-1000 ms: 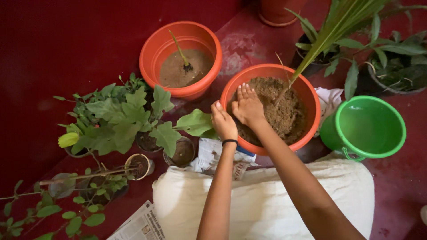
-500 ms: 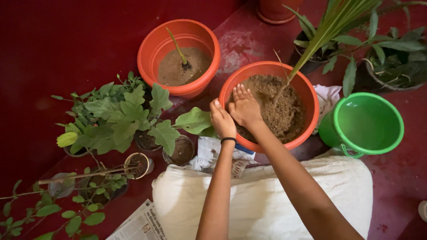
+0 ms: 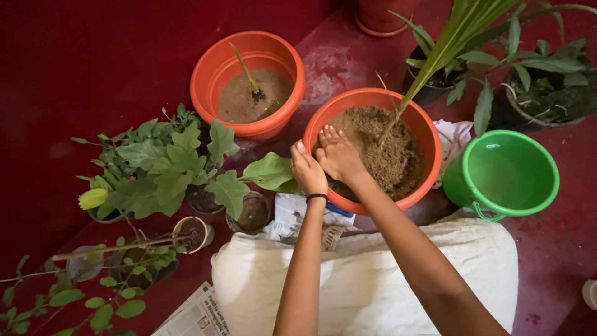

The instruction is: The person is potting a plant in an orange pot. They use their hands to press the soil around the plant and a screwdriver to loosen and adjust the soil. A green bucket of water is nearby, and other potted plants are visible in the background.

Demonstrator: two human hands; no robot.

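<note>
Both palms rest open on the soil (image 3: 388, 155), gripping nothing, inside the near orange pot (image 3: 429, 134).

My right hand (image 3: 339, 155) lies flat on the soil at the pot's left side, fingers spread; my left hand (image 3: 308, 171) curls over the rim just beside it. The palm seedling (image 3: 398, 115) leans from the middle of the pot, apart from my fingers. To do this well, I judge I should press evenly and gently, keeping clear of the stem. A green bucket (image 3: 511, 171) sits near the pot's right.
</note>
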